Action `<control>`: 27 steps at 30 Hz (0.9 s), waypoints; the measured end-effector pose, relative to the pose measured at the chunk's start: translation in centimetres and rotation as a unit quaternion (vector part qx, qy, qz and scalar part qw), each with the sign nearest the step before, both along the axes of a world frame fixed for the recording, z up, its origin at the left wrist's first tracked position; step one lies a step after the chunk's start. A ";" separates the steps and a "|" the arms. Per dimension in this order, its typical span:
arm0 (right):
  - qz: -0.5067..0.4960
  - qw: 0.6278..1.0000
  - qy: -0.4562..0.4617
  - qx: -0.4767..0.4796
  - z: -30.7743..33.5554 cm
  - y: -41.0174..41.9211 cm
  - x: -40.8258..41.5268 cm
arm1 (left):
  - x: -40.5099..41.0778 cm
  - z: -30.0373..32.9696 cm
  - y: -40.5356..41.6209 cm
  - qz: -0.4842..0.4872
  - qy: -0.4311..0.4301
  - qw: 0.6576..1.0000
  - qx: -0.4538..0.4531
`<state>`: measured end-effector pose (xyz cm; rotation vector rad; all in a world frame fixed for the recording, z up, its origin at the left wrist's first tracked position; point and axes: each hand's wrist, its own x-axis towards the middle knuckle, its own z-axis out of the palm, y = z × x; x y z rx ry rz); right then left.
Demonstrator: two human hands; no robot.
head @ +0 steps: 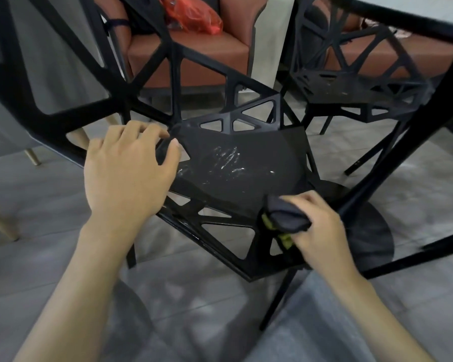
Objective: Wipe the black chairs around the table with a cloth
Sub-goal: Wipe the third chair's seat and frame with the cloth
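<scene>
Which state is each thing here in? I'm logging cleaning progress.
Near black lattice chair: seat streaked with white smears.
Dark cloth with yellow-green edge: bunched, at the seat's front edge.
Right hand: grips the cloth.
Left hand: grips the chair frame.
Far black lattice chair: seat speckled.

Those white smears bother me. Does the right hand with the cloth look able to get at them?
Probably yes. The right hand holds the cloth at the seat's near edge, and the seat between it and the smears looks bare.
</scene>
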<state>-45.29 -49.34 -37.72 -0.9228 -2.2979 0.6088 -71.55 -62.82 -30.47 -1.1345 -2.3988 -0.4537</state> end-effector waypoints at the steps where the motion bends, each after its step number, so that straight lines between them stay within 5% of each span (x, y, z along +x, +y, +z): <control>1: -0.020 1.000 0.004 -0.006 -0.2 0.6 0.1 | 0.1 0.1 0.1 0.002 -0.002 1.000 0.002; 10: 0.063 0.997 0.054 0.002 -0.8 -3.5 0.0 | 0.3 0.1 0.0 0.004 0.008 1.000 0.003; 18: -0.076 0.989 -0.064 0.114 -1.5 1.8 -0.6 | 0.4 0.1 -0.1 -0.002 -0.004 0.999 0.036; 21: 0.040 0.998 -0.019 0.039 -1.0 -1.4 -0.1 | 0.3 0.1 0.0 -0.001 -0.004 0.999 0.041; 25: 0.131 0.965 0.108 -0.198 1.2 -5.0 1.3 | 0.3 0.0 0.0 -0.003 -0.004 0.999 0.043; 27: 0.145 0.972 0.120 -0.142 2.0 -6.9 1.0 | 0.3 0.0 0.0 -0.005 -0.005 0.999 0.044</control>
